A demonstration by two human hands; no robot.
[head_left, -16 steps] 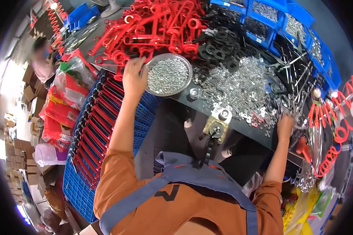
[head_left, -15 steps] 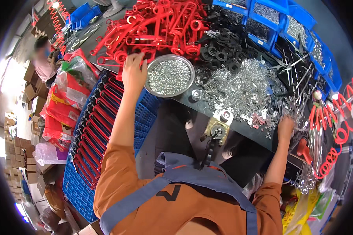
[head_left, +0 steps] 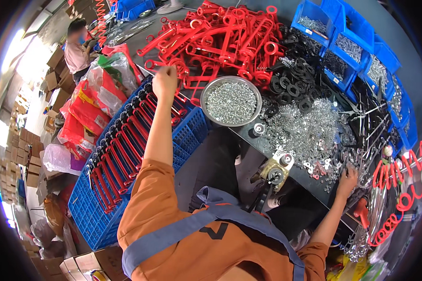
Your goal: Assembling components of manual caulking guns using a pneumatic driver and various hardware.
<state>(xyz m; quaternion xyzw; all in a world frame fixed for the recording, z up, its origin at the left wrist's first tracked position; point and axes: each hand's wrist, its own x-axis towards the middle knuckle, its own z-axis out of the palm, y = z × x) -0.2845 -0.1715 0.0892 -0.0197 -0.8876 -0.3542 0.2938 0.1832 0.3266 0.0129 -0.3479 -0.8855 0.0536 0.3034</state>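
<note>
At the left front edge of a heap of red ring-ended metal handles [head_left: 220, 42], my left hand [head_left: 165, 83] has its fingers curled together; what they hold, if anything, is hidden. To its right on the bench stands a round metal bowl [head_left: 231, 101] full of small silvery parts. My right hand [head_left: 348, 181] is down at the right end of the bench, beside scattered small metal pieces [head_left: 309, 124]. Its fingers are bent together, and anything in them is too small to make out. Between my arms, a small fixture [head_left: 275, 174] with a black lever sits at the bench's edge.
A blue crate [head_left: 82, 213] with rows of red-handled tools is at my left. Black rings [head_left: 293, 82] lie beside the red heap, with blue bins [head_left: 351, 49] behind. Red coiled hoses [head_left: 401, 201] hang at right. A person [head_left: 77, 51] stands far left.
The view has turned, so the bench appears farther right. My left hand has moved away from the bowl, leftward toward the crate side. My right hand stays by the small metal pieces.
</note>
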